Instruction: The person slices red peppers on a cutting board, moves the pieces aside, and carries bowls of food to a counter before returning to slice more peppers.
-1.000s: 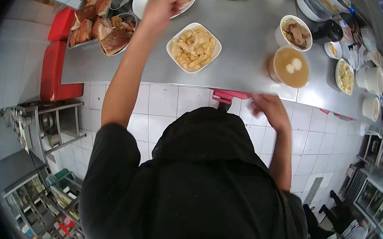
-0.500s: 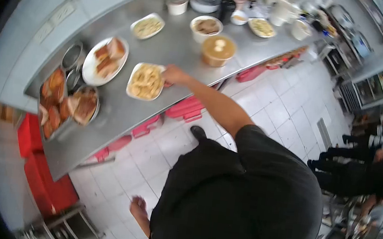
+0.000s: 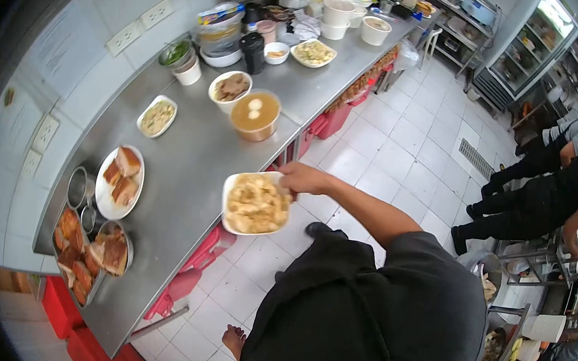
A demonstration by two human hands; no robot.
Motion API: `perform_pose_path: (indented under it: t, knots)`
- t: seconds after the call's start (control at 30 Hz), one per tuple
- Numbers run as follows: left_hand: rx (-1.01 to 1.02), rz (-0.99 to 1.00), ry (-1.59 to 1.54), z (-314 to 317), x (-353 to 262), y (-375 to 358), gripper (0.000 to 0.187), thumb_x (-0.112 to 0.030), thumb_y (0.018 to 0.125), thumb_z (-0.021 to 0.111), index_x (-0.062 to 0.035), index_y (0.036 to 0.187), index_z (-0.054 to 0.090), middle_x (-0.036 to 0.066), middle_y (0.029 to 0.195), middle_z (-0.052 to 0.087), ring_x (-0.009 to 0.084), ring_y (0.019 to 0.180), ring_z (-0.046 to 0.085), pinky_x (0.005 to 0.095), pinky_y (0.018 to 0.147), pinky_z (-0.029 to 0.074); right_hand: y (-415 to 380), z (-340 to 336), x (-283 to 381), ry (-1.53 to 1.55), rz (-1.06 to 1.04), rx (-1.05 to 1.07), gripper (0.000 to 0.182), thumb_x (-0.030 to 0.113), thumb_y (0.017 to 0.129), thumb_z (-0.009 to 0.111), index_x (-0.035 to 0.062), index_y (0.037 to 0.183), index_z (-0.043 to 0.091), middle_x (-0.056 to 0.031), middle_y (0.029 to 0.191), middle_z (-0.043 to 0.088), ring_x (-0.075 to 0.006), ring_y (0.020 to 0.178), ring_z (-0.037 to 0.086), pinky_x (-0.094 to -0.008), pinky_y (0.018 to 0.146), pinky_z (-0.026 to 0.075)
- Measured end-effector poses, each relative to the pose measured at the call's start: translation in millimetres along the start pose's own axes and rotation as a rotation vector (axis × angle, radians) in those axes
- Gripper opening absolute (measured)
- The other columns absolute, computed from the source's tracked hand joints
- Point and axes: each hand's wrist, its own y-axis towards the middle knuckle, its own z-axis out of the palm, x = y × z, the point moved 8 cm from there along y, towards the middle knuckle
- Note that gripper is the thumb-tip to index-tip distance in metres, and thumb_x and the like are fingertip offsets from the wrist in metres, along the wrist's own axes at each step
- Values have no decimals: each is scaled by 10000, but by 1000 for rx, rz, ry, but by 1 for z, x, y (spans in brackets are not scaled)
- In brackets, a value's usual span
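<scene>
My right hand [image 3: 300, 179] grips the near right rim of a white square bowl [image 3: 256, 204] filled with pale yellow food pieces. The bowl hangs level past the edge of the steel counter [image 3: 180, 197], above the floor. My left hand [image 3: 234, 338] hangs low at my left side with its fingers apart, holding nothing. Beyond the held bowl stands a round tub of brown liquid [image 3: 254, 121] with pale round pieces on top, beside a white bowl of sliced meat [image 3: 231, 90].
An oval plate of meat [image 3: 120, 183], a tray of browned meat [image 3: 74, 249] and a small dish [image 3: 157, 117] are on the counter. White tubs [image 3: 336, 16] stand farther along. Red bins [image 3: 91, 350] sit below. Two people [image 3: 552, 182] are at the right.
My right hand has lifted the bowl off the counter and brought it past the edge. The view has shifted, showing more of the far counter and a glass-door fridge. My left hand still hangs down.
</scene>
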Motion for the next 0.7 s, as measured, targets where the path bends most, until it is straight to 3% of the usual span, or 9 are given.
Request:
perform_pose_path:
  t: [0.1, 0.23, 0.33, 0.37, 0.47, 0.5, 0.6, 0.63, 0.7]
  knots:
    - [-82, -218, -319, 26, 14, 17, 402, -371, 989, 586, -48, 756, 528, 63, 602, 536, 170, 491, 511, 303, 423, 372, -45, -95, -31, 44, 116, -145, 231, 92, 859, 521, -91, 935, 641, -130, 740, 667, -195, 580, 659, -321, 525, 537]
    - [-199, -181, -244, 64, -16, 16, 428, -393, 997, 564, -42, 756, 527, 70, 576, 512, 196, 445, 478, 336, 392, 357, -82, -232, -59, 91, 189, -464, 249, 74, 863, 494, -91, 965, 650, -153, 771, 686, -219, 613, 685, -344, 554, 581]
    - [-32, -319, -302, 109, -8, 33, 391, -310, 991, 545, -32, 717, 526, 76, 571, 511, 198, 436, 477, 329, 380, 350, -77, -335, -76, 75, 173, -638, 242, 57, 870, 489, -110, 955, 642, -173, 733, 681, -239, 560, 675, -345, 511, 573]
    - [-106, -333, -309, 125, -13, 30, 313, -160, 941, 545, -31, 659, 504, 76, 548, 492, 199, 414, 458, 318, 364, 330, -69, -368, -81, 72, 162, -694, 244, 55, 871, 487, -118, 958, 634, -173, 734, 677, -240, 564, 674, -347, 516, 575]
    - [-147, -250, -246, 161, -33, 14, 254, -54, 874, 556, -38, 630, 487, 81, 534, 496, 193, 395, 459, 322, 349, 336, -36, -456, -99, 125, 131, -837, 248, 50, 873, 486, -140, 960, 619, -176, 734, 666, -247, 571, 671, -354, 513, 574]
    - [-116, -54, -230, 169, -49, 6, 204, -19, 847, 581, -16, 648, 537, 88, 527, 516, 182, 390, 481, 319, 337, 353, -19, -481, -103, 185, 104, -875, 248, 48, 872, 489, -145, 958, 619, -181, 732, 663, -253, 569, 670, -358, 501, 569]
    - [-217, -170, -53, 176, -51, -14, 169, -16, 844, 586, -6, 677, 559, 92, 538, 530, 179, 399, 494, 317, 336, 358, 38, -546, -124, 242, 0, -1060, 245, 28, 860, 500, -170, 944, 616, -195, 714, 649, -263, 553, 657, -368, 448, 535]
    - [-243, -206, -1, 178, -52, -21, 158, -16, 843, 587, -3, 687, 567, 94, 541, 534, 179, 402, 499, 316, 336, 360, 63, -570, -143, 124, 40, -1094, 229, 40, 839, 511, -145, 826, 645, -177, 700, 667, -272, 529, 661, -379, 441, 511]
    - [-297, -257, 61, 176, -46, -40, 136, -14, 841, 590, 3, 706, 581, 96, 548, 543, 177, 409, 507, 315, 336, 363, 91, -583, -149, 229, 109, -1155, 214, 22, 826, 511, -144, 814, 645, -181, 702, 667, -271, 534, 666, -393, 435, 503]
